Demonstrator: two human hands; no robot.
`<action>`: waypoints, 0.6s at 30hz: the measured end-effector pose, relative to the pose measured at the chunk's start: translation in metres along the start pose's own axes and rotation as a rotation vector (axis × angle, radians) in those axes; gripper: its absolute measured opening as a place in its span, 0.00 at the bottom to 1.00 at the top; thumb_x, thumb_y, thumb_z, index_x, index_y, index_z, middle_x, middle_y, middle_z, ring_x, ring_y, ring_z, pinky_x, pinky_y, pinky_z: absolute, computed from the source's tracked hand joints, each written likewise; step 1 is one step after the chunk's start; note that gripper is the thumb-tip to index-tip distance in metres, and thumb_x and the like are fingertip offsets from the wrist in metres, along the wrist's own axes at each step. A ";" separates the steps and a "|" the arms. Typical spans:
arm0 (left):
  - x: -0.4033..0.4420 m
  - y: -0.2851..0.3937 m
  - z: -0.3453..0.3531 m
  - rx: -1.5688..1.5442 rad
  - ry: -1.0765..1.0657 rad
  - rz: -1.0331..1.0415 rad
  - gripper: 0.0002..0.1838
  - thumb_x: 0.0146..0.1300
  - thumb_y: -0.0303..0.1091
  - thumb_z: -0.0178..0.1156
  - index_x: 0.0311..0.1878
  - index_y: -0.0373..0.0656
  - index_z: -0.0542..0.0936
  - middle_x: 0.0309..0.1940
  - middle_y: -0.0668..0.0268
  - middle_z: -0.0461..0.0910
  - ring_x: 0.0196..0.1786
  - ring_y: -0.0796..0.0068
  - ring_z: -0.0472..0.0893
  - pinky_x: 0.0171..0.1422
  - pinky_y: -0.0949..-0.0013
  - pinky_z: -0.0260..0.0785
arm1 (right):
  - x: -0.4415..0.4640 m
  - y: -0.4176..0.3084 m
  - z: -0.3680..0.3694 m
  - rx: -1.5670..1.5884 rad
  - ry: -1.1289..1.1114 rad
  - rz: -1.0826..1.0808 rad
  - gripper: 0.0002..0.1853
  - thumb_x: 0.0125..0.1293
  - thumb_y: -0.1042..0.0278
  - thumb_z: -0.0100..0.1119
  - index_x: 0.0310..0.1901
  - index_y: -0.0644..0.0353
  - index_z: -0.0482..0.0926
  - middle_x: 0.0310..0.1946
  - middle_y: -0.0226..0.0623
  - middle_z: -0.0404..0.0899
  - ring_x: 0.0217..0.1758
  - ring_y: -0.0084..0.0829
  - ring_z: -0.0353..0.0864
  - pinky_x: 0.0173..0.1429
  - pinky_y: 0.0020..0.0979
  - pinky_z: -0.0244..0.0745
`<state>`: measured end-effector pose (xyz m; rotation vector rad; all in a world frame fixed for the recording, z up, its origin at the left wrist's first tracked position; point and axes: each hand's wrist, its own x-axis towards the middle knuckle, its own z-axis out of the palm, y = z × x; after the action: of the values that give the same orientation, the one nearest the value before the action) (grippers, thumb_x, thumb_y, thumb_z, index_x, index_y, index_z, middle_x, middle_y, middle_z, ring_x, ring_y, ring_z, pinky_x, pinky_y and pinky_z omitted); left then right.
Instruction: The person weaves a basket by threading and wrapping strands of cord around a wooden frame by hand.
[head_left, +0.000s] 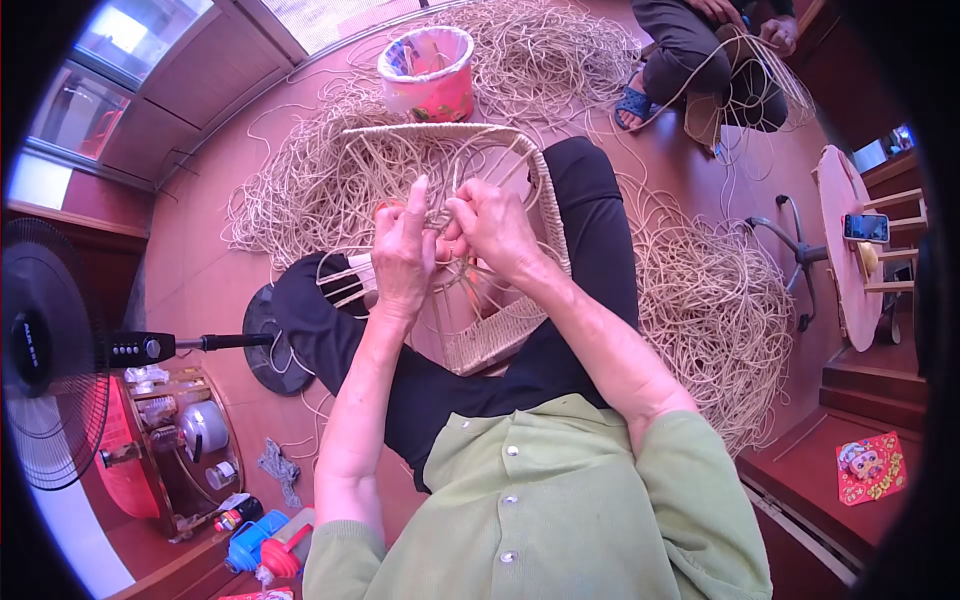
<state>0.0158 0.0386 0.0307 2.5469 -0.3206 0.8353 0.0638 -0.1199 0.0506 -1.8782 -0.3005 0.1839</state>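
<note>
A four-sided frame wrapped in pale cord (497, 340) rests across my lap, with strands of cord stretched over its opening. Above the middle of it my left hand (403, 250) is closed, thumb and fingers pinching the cord while one finger points up. Several loose strands (343, 280) stick out to the left of that hand. My right hand (492, 225) is beside it, its fingers curled in a pinch on the cord. Both hands are close together, and the exact strand between the fingertips is partly hidden.
Heaps of loose cord (715, 310) lie right of my legs and behind the frame. A pink bucket (430, 95) stands at the back. Another person (700, 60) sits at upper right holding cord. A fan (50, 350) stands left, a round stool (848, 290) with a phone right.
</note>
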 end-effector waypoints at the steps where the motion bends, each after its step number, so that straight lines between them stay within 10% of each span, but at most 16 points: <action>1: -0.001 0.000 0.002 -0.020 0.043 -0.017 0.31 0.51 0.18 0.67 0.62 0.43 0.80 0.42 0.62 0.86 0.45 0.57 0.81 0.51 0.57 0.76 | -0.005 0.001 0.000 0.173 -0.037 0.079 0.10 0.76 0.65 0.57 0.38 0.63 0.79 0.26 0.36 0.86 0.24 0.25 0.87 0.27 0.29 0.80; 7: -0.005 -0.011 -0.001 -0.039 0.071 0.126 0.17 0.52 0.20 0.69 0.47 0.42 0.84 0.38 0.63 0.86 0.44 0.57 0.82 0.51 0.58 0.76 | -0.082 0.034 0.011 0.825 -0.191 0.238 0.13 0.82 0.56 0.51 0.44 0.58 0.76 0.25 0.21 0.73 0.22 0.16 0.73 0.29 0.20 0.70; 18: 0.029 0.039 -0.023 0.052 0.171 0.061 0.17 0.58 0.32 0.70 0.52 0.43 0.83 0.48 0.61 0.83 0.53 0.57 0.79 0.60 0.55 0.68 | -0.069 0.047 0.001 0.757 -0.188 0.191 0.13 0.82 0.57 0.52 0.43 0.56 0.79 0.22 0.20 0.68 0.20 0.12 0.65 0.23 0.20 0.59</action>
<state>0.0139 0.0125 0.0778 2.5027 -0.3279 1.0899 0.0030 -0.1533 0.0038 -1.1357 -0.1442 0.5280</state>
